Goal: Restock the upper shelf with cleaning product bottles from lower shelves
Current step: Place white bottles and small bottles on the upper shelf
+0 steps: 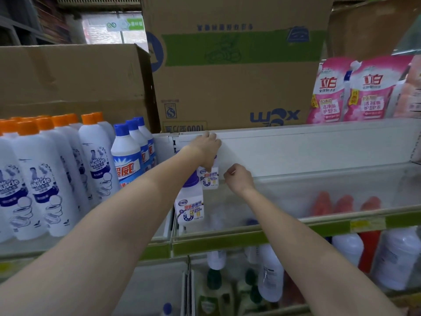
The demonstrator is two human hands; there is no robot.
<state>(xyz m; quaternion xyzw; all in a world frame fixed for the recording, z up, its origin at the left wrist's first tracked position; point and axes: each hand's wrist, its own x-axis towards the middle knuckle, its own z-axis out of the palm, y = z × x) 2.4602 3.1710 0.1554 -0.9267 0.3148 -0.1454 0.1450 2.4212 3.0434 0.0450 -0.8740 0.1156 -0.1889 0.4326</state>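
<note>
On the upper shelf point(319, 153) my left hand point(206, 147) grips the top of a small white bottle point(210, 177) with a purple and red label, set far back against the white rear panel. A second bottle of the same kind point(190, 208), with a purple cap, stands in front of it near the shelf's left end. My right hand point(238, 176) hovers just right of the held bottle, fingers curled shut with nothing in them. Most of this shelf section to the right holds nothing.
Left section holds orange-capped Mr Muscle bottles point(43, 185) and blue-capped bottles point(126, 153). Cardboard boxes point(232, 71) and pink detergent pouches point(355, 90) sit above. A clear guard rail point(296, 224) fronts the shelf. Lower shelves hold white bottles point(270, 272) and red ones point(369, 249).
</note>
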